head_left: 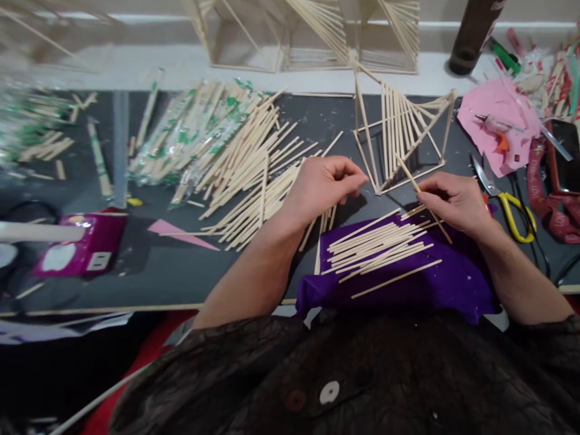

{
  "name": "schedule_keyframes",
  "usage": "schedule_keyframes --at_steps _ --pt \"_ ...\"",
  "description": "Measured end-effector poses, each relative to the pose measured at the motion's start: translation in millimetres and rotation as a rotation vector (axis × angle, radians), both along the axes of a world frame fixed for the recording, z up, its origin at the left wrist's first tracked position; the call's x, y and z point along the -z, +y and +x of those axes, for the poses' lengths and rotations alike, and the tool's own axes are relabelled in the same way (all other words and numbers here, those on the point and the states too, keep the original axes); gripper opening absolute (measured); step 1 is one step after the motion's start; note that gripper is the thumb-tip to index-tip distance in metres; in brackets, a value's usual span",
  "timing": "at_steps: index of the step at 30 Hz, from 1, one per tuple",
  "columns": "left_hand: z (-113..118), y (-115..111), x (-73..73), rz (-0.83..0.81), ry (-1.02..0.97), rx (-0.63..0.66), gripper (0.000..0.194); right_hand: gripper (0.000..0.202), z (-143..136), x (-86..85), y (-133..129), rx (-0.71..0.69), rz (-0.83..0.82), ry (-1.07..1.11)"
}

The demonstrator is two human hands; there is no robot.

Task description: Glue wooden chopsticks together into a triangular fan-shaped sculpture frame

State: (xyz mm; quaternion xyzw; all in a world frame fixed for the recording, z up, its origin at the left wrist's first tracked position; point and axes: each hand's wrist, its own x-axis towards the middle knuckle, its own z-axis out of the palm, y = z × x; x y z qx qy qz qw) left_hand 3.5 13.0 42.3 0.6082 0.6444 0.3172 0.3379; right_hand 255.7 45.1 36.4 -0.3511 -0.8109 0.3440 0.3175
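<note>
My right hand (455, 199) pinches a thin wooden chopstick (408, 173) between thumb and fingers, its upper end slanting up and left. My left hand (326, 184) hovers over the edge of a loose chopstick pile (247, 205), thumb and fingertips pressed together; whatever they may hold is too small to make out. Just beyond both hands stands an open frame (378, 193) built of chopsticks, with a fan of sticks twisting across it. Below them, several loose chopsticks (380, 241) lie on a purple cloth (408, 287) at the table's front edge.
Wrapped chopsticks (190, 130) lie at the left, near a clear ruler (120, 151) and a magenta packet (86, 241). On the right are yellow-handled scissors (516, 214), a glue gun (498, 128) on pink material, a phone (566, 148) and a dark bottle (473, 36). More stick frames (312, 66) stand behind.
</note>
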Motion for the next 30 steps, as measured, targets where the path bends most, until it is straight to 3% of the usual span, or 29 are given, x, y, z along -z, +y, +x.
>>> schedule_keyframes --at_steps 5,8,11,13,20,23,30 --pt "10 -20 -6.0 -0.147 0.488 0.307 0.019 0.015 -3 3.3 -2 0.006 -0.003 -0.057" --pt "18 -29 -2.4 -0.194 0.680 0.378 0.021 0.017 -4 5.7 -1 0.009 0.004 -0.043" --pt "17 -34 -0.4 -0.134 0.737 0.381 0.026 0.019 -4 8.3 0 -0.013 0.038 -0.045" --pt "11 -34 0.6 -0.101 0.655 0.345 0.025 0.019 -4 8.8 1 -0.016 0.051 -0.051" --pt "-4 -29 9.3 -0.099 -0.071 0.044 0.019 0.016 -3 3.7 0 0.020 0.001 0.017" --pt "0 -29 11.6 -0.102 -0.124 0.036 0.021 0.015 -2 2.2 -1 0.059 -0.084 0.090" --pt "16 -33 9.1 -0.082 -0.025 0.121 0.021 0.020 -3 -4.9 -5 0.100 -0.294 0.335"
